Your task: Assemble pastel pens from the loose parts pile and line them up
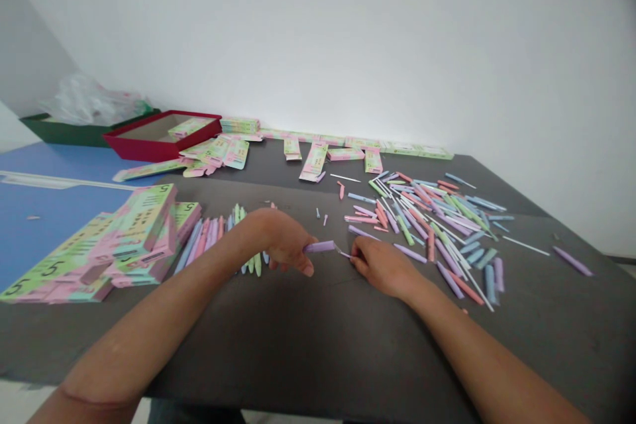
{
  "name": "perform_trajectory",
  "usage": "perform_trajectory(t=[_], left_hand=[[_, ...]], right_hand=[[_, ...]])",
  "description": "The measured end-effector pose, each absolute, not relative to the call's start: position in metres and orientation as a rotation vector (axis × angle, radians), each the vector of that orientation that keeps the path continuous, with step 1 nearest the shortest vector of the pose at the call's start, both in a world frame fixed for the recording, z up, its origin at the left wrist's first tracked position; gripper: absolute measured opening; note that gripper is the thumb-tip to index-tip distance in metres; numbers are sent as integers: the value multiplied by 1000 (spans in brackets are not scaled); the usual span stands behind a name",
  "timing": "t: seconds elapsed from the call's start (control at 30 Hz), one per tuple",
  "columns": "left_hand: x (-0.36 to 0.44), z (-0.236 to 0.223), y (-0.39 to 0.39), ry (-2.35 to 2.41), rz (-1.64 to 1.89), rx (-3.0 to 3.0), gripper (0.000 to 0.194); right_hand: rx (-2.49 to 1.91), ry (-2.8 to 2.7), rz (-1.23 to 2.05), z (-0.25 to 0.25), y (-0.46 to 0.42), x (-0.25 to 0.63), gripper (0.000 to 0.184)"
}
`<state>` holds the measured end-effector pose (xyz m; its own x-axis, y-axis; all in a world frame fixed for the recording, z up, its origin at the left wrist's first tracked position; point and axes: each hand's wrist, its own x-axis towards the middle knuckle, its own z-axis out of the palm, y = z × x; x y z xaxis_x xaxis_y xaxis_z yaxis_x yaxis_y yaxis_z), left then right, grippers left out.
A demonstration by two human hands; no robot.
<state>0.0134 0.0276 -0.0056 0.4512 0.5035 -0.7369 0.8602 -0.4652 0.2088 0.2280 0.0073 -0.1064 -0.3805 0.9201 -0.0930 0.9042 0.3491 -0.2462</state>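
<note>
- Lilac paper stick [320, 246] clamped in the left hand [283, 242] grip
- Right hand [382, 268] grip closed on its thin end [344, 254]
- Pastel sticks [427, 232] scattered across the dark counter [318, 344]

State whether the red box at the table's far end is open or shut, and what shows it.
Open: the red box shows its brown inside from above, with a printed green card lying in it.

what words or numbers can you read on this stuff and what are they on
"5": large numeral on the pastel printed cardboard packs stacked at left.
Small print on those packs and on the flat printed cards at the far side of the table: too small to read.
</note>
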Motion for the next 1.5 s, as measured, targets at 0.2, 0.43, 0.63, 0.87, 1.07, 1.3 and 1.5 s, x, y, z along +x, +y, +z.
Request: perform_trajectory(t=[0.2, 0.43, 0.63, 0.87, 1.07, 1.3, 1.5], left_hand=[[16, -4, 25, 1150, -840, 2169, 50], [19, 1, 21, 1173, -861, 2226, 49], [19, 5, 19, 1162, -856, 2277, 51], [20, 6, 17, 1186, -900, 2254, 51], [22, 7, 15, 1181, -908, 2289, 57], [23, 7, 12, 1187, -920, 2303, 59], [22, 6, 11, 1218, -915, 2302, 63]], right_hand=[[-1719, -2521, 392, -106, 7, 227, 11], [-1722, -2520, 378, -106, 7, 224, 11], [-1751, -2508, 368, -108, 7, 224, 14], [-1756, -2501, 364, -107, 7, 224, 15], [-1742, -2501, 385, -108, 6, 224, 16], [-1627, -2510, 451, -110, 8, 228, 12], [-1496, -2518, 560, -107, 9, 234, 8]])
